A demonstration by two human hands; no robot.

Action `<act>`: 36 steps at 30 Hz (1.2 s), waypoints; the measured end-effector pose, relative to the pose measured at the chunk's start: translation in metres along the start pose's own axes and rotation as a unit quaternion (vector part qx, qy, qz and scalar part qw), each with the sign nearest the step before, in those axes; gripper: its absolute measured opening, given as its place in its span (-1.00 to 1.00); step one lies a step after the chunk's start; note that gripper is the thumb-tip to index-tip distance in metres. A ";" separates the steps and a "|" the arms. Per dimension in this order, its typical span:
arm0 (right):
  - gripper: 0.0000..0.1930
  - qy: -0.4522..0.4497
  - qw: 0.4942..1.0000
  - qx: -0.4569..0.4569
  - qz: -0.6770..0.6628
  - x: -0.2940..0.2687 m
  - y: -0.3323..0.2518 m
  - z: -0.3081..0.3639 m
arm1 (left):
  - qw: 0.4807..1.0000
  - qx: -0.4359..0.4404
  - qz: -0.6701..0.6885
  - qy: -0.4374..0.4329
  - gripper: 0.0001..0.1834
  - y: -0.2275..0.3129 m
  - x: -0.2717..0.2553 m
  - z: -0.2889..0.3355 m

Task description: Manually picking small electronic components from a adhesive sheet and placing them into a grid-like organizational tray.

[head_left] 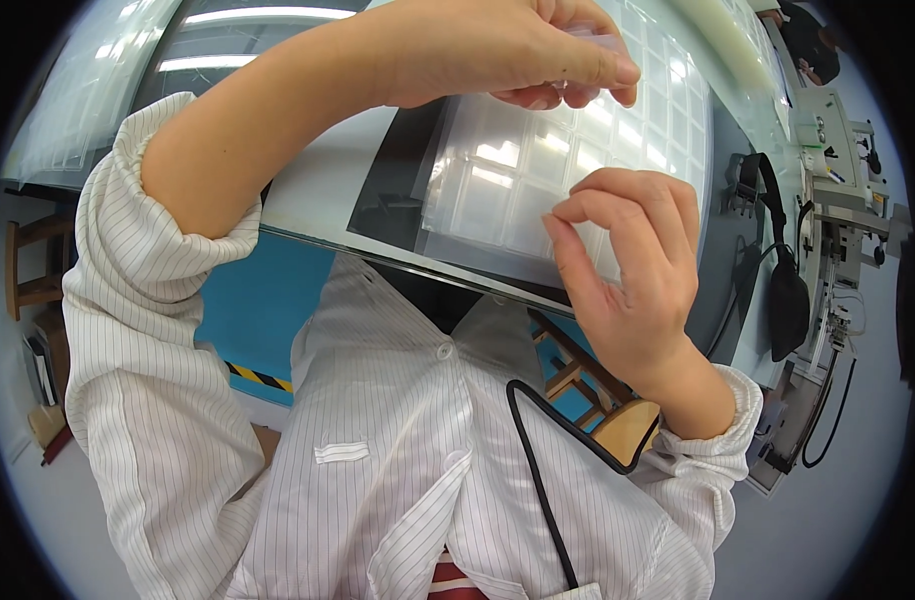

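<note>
Across the table lie clear plastic sheets (493, 205) marked into a grid of rectangular pockets, with light glinting off them. Over their far part, my left hand (538, 55) is closed, thumb against bent fingers, on a piece of clear plastic film (603, 42). Most of that film is hidden by the fingers. My right hand (638, 260) is raised above the near right part of the sheets. Its thumb and forefinger meet in a pinch, the other fingers curled; whatever is between the tips is too small to make out.
A dark mat (398, 185) lies under the sheets, close to the table's front edge (418, 262). On the right are a black strap (768, 195) and a black pouch (790, 305). More clear sheets (83, 95) lie at far left. Machinery (843, 150) and another person (810, 45) are at far right.
</note>
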State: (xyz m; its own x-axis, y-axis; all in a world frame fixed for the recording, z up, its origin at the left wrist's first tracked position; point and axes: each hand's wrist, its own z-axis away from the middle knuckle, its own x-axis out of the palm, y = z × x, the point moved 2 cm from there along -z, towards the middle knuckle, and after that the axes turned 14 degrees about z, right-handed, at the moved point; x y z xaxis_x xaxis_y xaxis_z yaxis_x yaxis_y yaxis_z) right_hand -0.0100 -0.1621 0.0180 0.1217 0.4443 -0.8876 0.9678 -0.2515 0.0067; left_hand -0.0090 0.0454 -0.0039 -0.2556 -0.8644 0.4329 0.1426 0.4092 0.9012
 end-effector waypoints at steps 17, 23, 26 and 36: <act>-0.89 0.034 0.990 0.093 -0.096 -0.027 0.033 -0.013 | 0.986 -0.018 -0.117 -0.114 -0.57 0.003 0.017 0.002; -0.82 -0.035 0.992 0.115 -0.043 -0.026 0.024 0.003 | 1.000 0.013 0.011 -0.018 -0.66 0.002 0.013 0.001; -0.81 -0.042 0.997 0.070 0.006 -0.015 0.011 0.016 | 1.000 0.002 0.013 0.007 -0.66 0.003 0.011 0.000; -0.76 -0.017 0.998 0.038 0.046 -0.012 0.014 0.017 | 1.000 -0.018 0.015 0.005 -0.61 0.001 0.010 0.000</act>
State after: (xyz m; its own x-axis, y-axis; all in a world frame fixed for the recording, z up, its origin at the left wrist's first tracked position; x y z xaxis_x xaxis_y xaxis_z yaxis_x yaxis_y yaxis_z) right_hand -0.0021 -0.1852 0.0209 0.2012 0.3870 -0.8999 0.9328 -0.3560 0.0554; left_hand -0.0110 0.0368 0.0012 -0.2419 -0.8551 0.4586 0.1840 0.4236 0.8870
